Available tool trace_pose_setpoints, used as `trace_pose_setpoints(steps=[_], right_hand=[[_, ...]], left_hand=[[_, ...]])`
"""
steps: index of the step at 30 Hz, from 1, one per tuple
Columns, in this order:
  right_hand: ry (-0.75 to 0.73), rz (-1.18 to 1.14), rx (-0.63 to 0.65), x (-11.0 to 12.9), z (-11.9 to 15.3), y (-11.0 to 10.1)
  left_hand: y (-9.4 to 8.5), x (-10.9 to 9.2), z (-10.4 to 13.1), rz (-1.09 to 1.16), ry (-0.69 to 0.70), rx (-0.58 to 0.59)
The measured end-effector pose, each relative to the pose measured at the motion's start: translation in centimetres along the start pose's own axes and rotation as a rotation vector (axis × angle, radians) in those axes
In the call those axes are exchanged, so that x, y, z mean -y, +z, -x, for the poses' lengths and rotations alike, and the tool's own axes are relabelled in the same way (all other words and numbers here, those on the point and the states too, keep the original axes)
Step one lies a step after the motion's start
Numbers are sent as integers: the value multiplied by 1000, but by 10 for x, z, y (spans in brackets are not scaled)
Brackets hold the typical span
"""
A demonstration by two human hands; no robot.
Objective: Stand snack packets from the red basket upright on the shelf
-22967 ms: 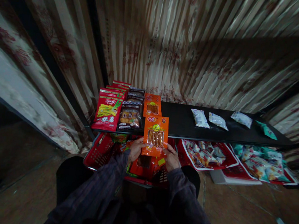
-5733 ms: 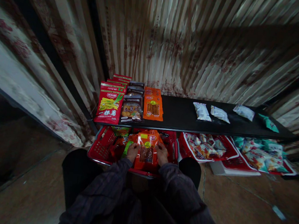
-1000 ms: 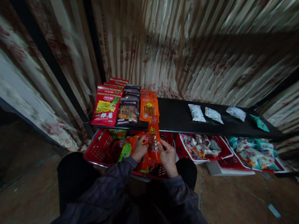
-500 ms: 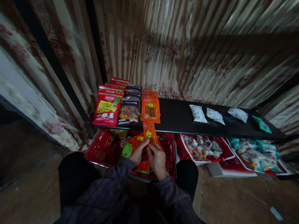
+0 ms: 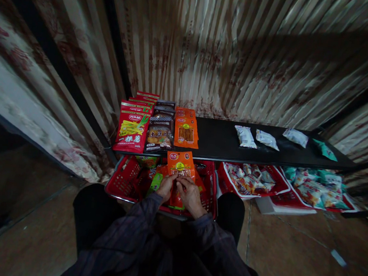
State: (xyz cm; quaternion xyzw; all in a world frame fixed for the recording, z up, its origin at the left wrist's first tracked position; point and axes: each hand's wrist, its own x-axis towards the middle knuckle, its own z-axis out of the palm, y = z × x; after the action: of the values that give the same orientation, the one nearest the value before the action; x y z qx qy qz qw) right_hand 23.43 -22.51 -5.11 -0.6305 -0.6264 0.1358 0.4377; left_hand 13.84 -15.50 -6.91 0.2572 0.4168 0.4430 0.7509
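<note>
Both hands hold an orange snack packet (image 5: 180,160) by its lower end, its printed front facing me. My left hand (image 5: 166,186) pinches it on the left and my right hand (image 5: 190,196) on the right, fingertips nearly meeting. The packet hangs over a red basket (image 5: 122,184) between my knees, with more orange and green packets (image 5: 155,183) inside. Just beyond, on the black shelf (image 5: 215,137), lie overlapping orange packets (image 5: 186,131) of the same look. To their left are dark brown snack packets (image 5: 160,135) and red snack packets (image 5: 133,127).
Three white packets, one being the nearest white packet (image 5: 245,137), and a teal packet (image 5: 325,150) lie along the shelf's right part. Below stand another red basket (image 5: 279,191) and a further basket (image 5: 299,202), both filled with small packets. A pleated curtain (image 5: 214,48) hangs behind.
The orange packet in my hands has turned from a narrow, tilted view to face me squarely. My hands have drawn closer together around its lower end.
</note>
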Motion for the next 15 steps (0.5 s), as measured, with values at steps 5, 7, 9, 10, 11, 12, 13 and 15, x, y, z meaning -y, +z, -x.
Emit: trace_pose_setpoints(steps=[5,7,9,10,11,12,13,15], right_hand=[[209,-33,-254,-22,-5,-15],[332,-148,-294,-33,-8,-18],[461,-376,-254,-40,-9,-18],[519,-501,-228,-42,-9,-18],[568,-616,-209,-42,-8,-17],[606,-713,-200,-42,-8,-17],[638,-787,-203,-41,-8,-16],[707,-876,-220,-37,-8,-17]], left_hand=[[-1,-11,6,36,-107,-55],[0,-15,8,65,-146,-69],[2,-18,10,91,-188,-78],[3,-19,11,103,-204,-79],[4,-20,12,114,-218,-76],[4,-20,13,121,-230,-70],[5,-20,14,127,-243,-61],[5,-21,15,132,-276,-40]])
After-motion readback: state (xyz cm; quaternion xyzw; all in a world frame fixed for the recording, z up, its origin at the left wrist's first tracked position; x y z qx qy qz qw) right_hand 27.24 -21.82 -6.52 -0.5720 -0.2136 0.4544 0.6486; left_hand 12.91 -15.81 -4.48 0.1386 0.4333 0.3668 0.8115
